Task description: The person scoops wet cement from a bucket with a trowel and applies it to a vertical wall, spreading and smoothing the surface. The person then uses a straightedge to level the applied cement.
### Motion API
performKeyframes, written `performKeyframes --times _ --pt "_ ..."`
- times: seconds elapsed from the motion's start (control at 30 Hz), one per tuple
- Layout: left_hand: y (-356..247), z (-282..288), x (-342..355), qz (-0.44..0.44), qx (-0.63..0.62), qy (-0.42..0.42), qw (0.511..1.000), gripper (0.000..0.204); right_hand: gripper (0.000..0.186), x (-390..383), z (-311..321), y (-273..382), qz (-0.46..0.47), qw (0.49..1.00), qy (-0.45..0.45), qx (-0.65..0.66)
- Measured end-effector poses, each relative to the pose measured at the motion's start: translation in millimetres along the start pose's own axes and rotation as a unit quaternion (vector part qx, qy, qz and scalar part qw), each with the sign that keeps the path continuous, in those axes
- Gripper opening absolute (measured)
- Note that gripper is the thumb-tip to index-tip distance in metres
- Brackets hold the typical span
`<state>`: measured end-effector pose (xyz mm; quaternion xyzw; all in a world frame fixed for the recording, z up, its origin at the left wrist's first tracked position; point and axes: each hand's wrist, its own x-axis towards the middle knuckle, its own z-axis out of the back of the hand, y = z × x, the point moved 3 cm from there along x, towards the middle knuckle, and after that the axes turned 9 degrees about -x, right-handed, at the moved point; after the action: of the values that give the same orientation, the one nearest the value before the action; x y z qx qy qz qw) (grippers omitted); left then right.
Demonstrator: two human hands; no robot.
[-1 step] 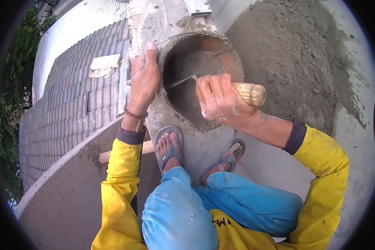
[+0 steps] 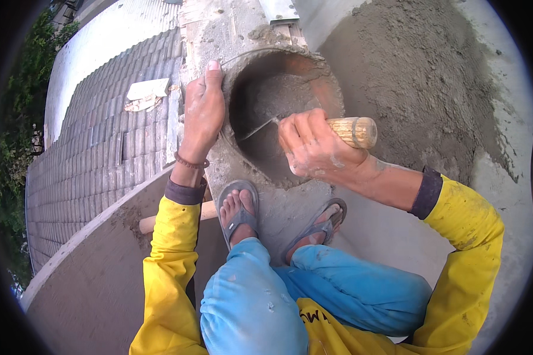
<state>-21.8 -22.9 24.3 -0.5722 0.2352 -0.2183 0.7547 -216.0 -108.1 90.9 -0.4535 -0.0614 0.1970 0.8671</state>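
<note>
A round mortar bucket [image 2: 328,93] stands on the concrete ledge [image 2: 278,204] at the far middle of the scene, just beyond the person's feet. Its inner wall shows orange on the right and far right, while the rim is crusted with grey, dried-looking cement; a thin wire bail [image 2: 241,57] arcs along its far left edge. Inside lies grey mortar [image 2: 284,94], wet and fairly smooth, darker toward the shadowed left wall. The right hand [image 2: 320,142] is over the near right part of the bucket, its fingers wrapped tightly around a trowel [image 2: 356,132] whose pale, ringed wooden handle sticks out to the right; the thin metal end slants left and near, down into the bucket. The left hand [image 2: 205,112] is against the bucket's left rim, thumb pointing far; its other fingers are hidden, so I cannot tell how they are closed. To the right spreads a broad heap of rough grey mortar [image 2: 414,89], and to the left lies a tiled roof [image 2: 100,154].
</note>
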Motion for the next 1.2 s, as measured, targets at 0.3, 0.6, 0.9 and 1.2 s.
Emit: performKeyframes --times 0.3,0.6,0.9,1.2 --pt "-9 -15 10 -0.034 -0.066 -0.015 0.997 0.058 0.014 -7 -48 -66 -0.056 0.973 0.221 -0.038" --pt "5 -2 3 0.014 -0.088 -0.068 0.994 0.059 0.008 -5 -49 -21 0.038 0.906 0.351 0.234" --pt "27 1 -40 0.077 -0.170 -0.157 0.970 0.054 0.022 -29 -27 -8 -0.106 0.822 0.315 0.463" --pt "11 -18 -106 0.127 -0.172 -0.213 0.953 0.060 0.033 -35 -6 23 -0.305 0.616 0.360 0.631"
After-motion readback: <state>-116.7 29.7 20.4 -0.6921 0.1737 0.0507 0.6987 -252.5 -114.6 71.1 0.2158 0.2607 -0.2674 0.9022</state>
